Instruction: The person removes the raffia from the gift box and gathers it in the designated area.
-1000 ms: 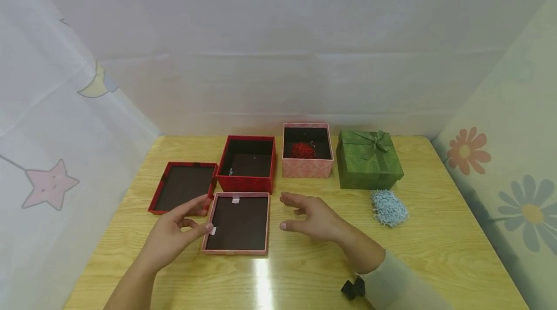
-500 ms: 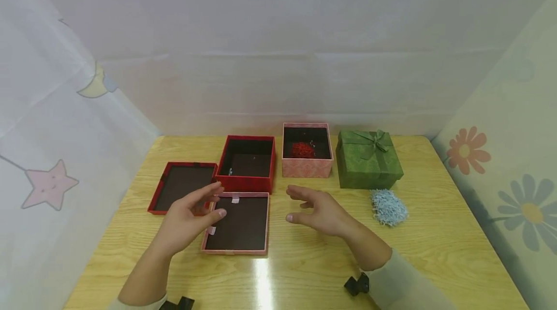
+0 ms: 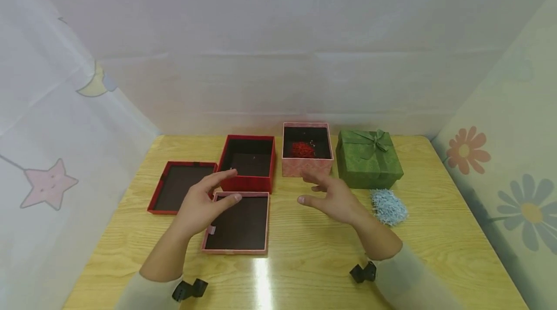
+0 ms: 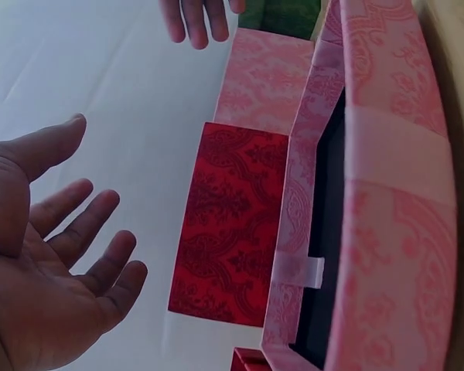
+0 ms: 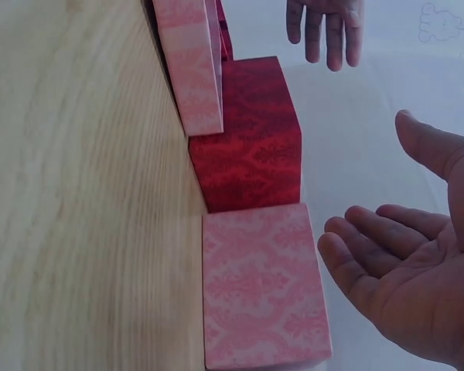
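Above the upturned pink lid (image 3: 241,228) my left hand (image 3: 201,206) hovers, fingers spread and relaxed, holding nothing. My right hand (image 3: 335,199) is raised to the right of that lid, palm facing left, its fingertips overlapping the front of the pink box (image 3: 306,167) in the head view. Red shredded paper (image 3: 303,149) lies inside this box. Left of it stands the red box (image 3: 245,184), lidless and dark inside. The red lid (image 3: 158,189) lies upturned beyond my left hand. Both wrist views show loosely opened fingers, with the red box (image 4: 228,224) and pink box (image 5: 263,286) apart from them.
A green box (image 3: 365,169) with a bow stands closed at the back right. Pale blue shredded paper (image 3: 389,207) lies in front of it on the wooden table (image 3: 313,271). A white curtain (image 3: 261,82) hangs behind the table's far edge.
Both hands have moved forward and to the right, away from the person. The left hand has gone from the pink lid's left edge to above it. The boxes and lids have stayed put.
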